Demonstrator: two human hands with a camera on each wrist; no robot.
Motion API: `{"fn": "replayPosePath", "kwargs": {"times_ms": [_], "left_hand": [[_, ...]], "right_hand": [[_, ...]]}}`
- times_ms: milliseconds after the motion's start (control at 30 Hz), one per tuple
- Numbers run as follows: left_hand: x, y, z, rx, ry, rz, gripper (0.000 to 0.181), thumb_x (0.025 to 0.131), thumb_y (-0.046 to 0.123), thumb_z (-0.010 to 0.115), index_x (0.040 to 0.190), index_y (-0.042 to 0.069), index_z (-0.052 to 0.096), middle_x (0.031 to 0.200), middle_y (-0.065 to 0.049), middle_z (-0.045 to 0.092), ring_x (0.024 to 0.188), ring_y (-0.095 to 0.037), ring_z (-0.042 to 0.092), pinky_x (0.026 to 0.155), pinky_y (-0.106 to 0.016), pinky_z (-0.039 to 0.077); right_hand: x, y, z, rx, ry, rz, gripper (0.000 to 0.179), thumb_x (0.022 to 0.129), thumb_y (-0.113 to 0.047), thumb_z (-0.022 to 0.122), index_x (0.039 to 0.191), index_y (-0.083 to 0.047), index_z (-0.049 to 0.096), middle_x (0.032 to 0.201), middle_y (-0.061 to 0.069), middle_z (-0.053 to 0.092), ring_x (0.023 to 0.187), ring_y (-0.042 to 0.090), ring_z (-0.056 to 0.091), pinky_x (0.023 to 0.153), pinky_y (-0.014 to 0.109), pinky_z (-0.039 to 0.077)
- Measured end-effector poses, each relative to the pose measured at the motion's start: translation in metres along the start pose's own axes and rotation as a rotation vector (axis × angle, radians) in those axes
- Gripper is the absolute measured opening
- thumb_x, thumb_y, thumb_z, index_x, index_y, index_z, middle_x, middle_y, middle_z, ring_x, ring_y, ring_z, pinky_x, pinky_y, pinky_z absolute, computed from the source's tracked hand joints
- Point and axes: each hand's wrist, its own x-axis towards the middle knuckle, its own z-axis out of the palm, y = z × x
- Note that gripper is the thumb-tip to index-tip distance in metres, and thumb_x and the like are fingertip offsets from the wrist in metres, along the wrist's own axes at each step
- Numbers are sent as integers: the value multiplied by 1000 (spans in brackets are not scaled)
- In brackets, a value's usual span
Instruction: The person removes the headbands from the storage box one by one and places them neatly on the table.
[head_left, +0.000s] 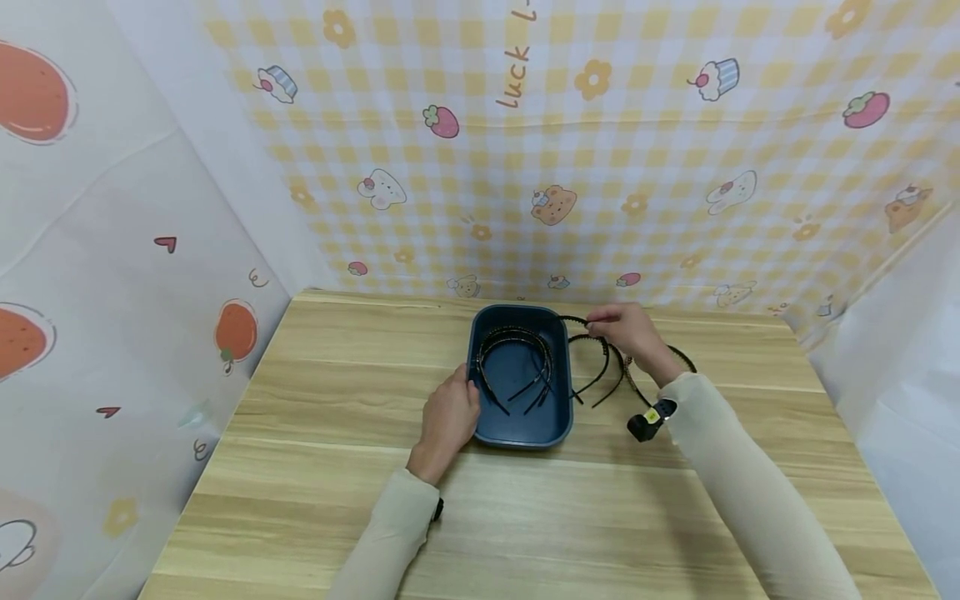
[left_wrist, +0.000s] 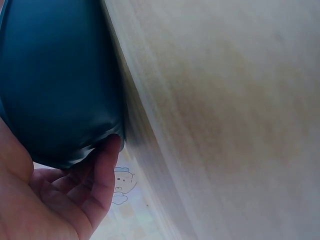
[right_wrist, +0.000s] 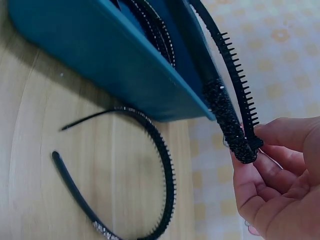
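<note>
A dark blue plastic bin (head_left: 517, 432) stands on the table. My left hand (head_left: 447, 410) grips its left side, fingers curled against the outer wall (left_wrist: 60, 85) in the left wrist view. Several black headbands (head_left: 491, 337) lie inside the bin. Over its far right corner, my right hand (head_left: 630, 329) pinches a black headband (right_wrist: 227, 115) between thumb and fingers. That headband has comb teeth and a glittery, beaded stretch, and part of it reaches over the bin's rim in the right wrist view.
Right of the bin, a toothed headband with shiny stones (right_wrist: 170, 185) lies on the wooden table (head_left: 315, 467). Another headband (head_left: 686, 358) lies farther right, partly hidden by my right wrist. A patterned cloth (head_left: 480, 167) hangs behind the table.
</note>
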Motion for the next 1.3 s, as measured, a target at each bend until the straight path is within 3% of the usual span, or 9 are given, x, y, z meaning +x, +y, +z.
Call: {"fn": "replayPosePath", "kwargs": {"times_ms": [167, 500, 767, 1067, 1300], "left_hand": [[0, -1, 0, 3, 1, 2, 41, 101, 16, 51, 138, -3, 54, 118, -20, 69, 87, -37, 70, 66, -48, 56], [1, -1, 1, -4, 1, 7, 41, 101, 16, 51, 138, -3, 54, 118, -20, 68, 87, -37, 70, 66, -48, 57], [1, -3, 2, 0, 11, 11, 41, 101, 16, 52, 137, -3, 55, 121, -20, 68, 89, -38, 70, 69, -49, 57], [1, -1, 2, 1, 7, -3, 41, 101, 16, 52, 137, -2, 55, 121, -19, 68, 90, -38, 70, 69, -50, 56], [0, 0, 1, 1, -6, -25, 41, 101, 16, 51, 139, -1, 55, 124, -18, 67, 91, -37, 70, 69, -50, 56]], "right_hand": [[-3, 4, -7, 0, 4, 14, 32, 100, -16, 57, 127, 1, 64, 129, 23, 62, 117, 35, 58, 98, 49, 47], [-6, 21, -24, -25, 29, 17, 33, 100, -17, 57, 127, 3, 64, 132, 23, 60, 117, 34, 57, 92, 42, 47], [-10, 35, -36, 3, 25, 15, 34, 100, -15, 58, 127, 6, 61, 132, 26, 58, 117, 35, 57, 99, 45, 44], [-15, 52, -50, -20, 64, 47, 34, 99, -16, 59, 126, 4, 63, 132, 24, 59, 94, 8, 58, 77, 20, 49], [-19, 60, -59, -48, 76, 51, 35, 99, -16, 59, 127, 4, 63, 129, 26, 61, 100, 15, 59, 76, 21, 48]]}}
